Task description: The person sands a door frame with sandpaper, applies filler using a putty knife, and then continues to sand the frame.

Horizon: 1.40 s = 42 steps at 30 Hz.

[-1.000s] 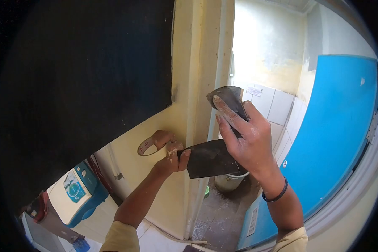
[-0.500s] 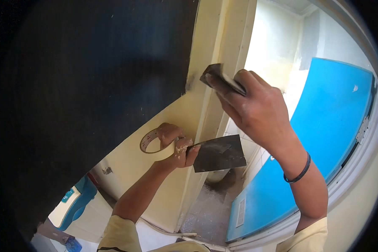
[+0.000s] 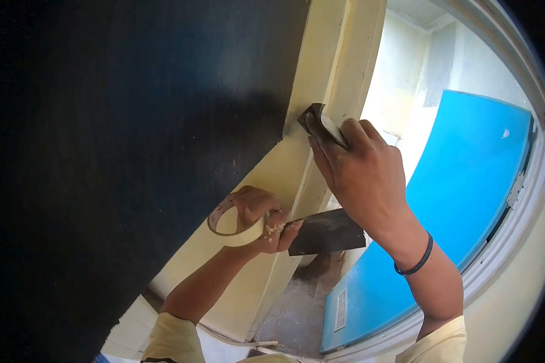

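Observation:
My right hand (image 3: 369, 175) grips a dark, bent sheet (image 3: 313, 118) with a pale side. Its dark end is right at the cream wall strip (image 3: 312, 72), beside the corner of a large black panel (image 3: 163, 121). Lower down, my left hand (image 3: 255, 206) pinches a flat, dark rectangular plate (image 3: 327, 233) at one end; the plate sticks out to the right, partly behind my right hand. A roll of masking tape (image 3: 245, 236) hangs around the left fingers. Pale crumbs of paste stick to those fingers.
A doorway frame (image 3: 360, 54) rises beside the cream strip. To the right, a blue door (image 3: 454, 181) stands inside a pale frame. Wet-looking grey floor (image 3: 290, 317) shows below the hands, with a thin pale stick (image 3: 257, 343) lying near it.
My right hand has come slightly down and closer to the black panel's corner, still with the bent sheet. The left hand, tape and plate sit a little lower. The view has shifted slightly.

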Each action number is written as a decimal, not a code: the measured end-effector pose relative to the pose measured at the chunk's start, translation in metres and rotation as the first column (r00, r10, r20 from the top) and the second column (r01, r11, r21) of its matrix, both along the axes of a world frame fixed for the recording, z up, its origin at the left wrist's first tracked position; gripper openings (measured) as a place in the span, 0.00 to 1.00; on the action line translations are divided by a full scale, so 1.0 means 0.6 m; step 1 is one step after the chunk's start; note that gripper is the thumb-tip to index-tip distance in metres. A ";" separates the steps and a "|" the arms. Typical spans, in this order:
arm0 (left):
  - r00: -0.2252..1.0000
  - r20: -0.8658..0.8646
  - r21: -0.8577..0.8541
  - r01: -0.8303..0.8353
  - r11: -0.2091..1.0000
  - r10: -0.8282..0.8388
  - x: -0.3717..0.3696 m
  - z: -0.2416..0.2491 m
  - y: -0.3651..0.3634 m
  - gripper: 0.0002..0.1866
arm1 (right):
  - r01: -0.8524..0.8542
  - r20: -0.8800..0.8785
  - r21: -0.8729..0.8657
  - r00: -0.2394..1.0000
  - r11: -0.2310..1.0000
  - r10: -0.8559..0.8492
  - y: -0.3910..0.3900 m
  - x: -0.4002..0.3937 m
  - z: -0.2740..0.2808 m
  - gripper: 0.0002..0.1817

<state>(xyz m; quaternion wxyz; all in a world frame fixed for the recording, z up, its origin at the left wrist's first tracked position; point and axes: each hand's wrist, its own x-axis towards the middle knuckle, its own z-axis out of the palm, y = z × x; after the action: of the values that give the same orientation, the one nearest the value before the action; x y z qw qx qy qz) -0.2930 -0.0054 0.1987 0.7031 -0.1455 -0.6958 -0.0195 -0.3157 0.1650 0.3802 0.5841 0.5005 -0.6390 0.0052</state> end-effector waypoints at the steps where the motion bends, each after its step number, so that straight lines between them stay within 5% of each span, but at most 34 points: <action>1: 1.000 0.018 0.005 -0.010 1.000 0.009 0.003 0.002 0.000 0.12 | 0.001 0.007 -0.020 1.000 1.000 -0.001 -0.005 0.004 0.000 0.06; 5: 0.991 -0.132 -0.032 0.001 0.999 -0.005 0.002 0.013 0.001 0.12 | -0.013 -0.018 -0.034 1.000 0.999 0.013 -0.020 0.008 0.046 0.06; 10: 1.000 -0.012 -0.098 -0.016 0.995 0.015 0.005 0.005 -0.015 0.14 | -0.060 0.028 0.110 0.998 0.992 0.057 0.009 -0.011 -0.002 0.05; 12: 0.985 -0.169 -0.170 -0.045 0.984 0.016 0.014 0.033 -0.007 0.14 | -0.064 -0.034 0.084 0.997 0.994 0.067 0.006 -0.007 0.027 0.05; 21: 0.998 -0.047 -0.141 -0.052 0.989 0.046 0.019 0.025 -0.007 0.12 | -0.103 -0.021 0.153 0.994 0.983 0.108 0.012 -0.011 0.000 0.03; 25: 0.987 -0.159 -0.145 -0.044 0.988 0.021 0.008 0.027 -0.004 0.13 | -0.053 -0.072 0.002 0.996 0.999 0.053 0.014 -0.015 0.058 0.04; 30: 0.997 -0.073 -0.231 -0.015 0.973 -0.002 0.016 0.028 -0.009 0.13 | -0.041 -0.136 -0.097 0.990 0.994 0.027 0.003 -0.021 0.073 0.04; 35: 0.995 0.088 -0.140 0.065 0.988 -0.053 0.001 -0.010 -0.024 0.13 | -0.025 -0.120 -0.086 0.993 0.996 0.014 0.003 -0.019 0.074 0.04; 38: 0.997 -0.026 -0.136 0.063 0.989 -0.068 0.011 0.026 -0.003 0.13 | -0.060 -0.104 -0.052 0.993 0.997 0.055 0.005 -0.019 0.072 0.04; 42: 0.995 0.054 -0.127 0.092 0.988 -0.086 0.003 0.002 -0.020 0.12 | -0.176 -0.038 0.160 0.982 0.971 0.184 0.013 -0.023 0.016 0.04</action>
<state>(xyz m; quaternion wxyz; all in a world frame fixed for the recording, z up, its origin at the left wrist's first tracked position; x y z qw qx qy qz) -0.2911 -0.0171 0.2000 0.6737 -0.2211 -0.7051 -0.0093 -0.3298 0.1725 0.3895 0.5569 0.6006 -0.5737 -0.0050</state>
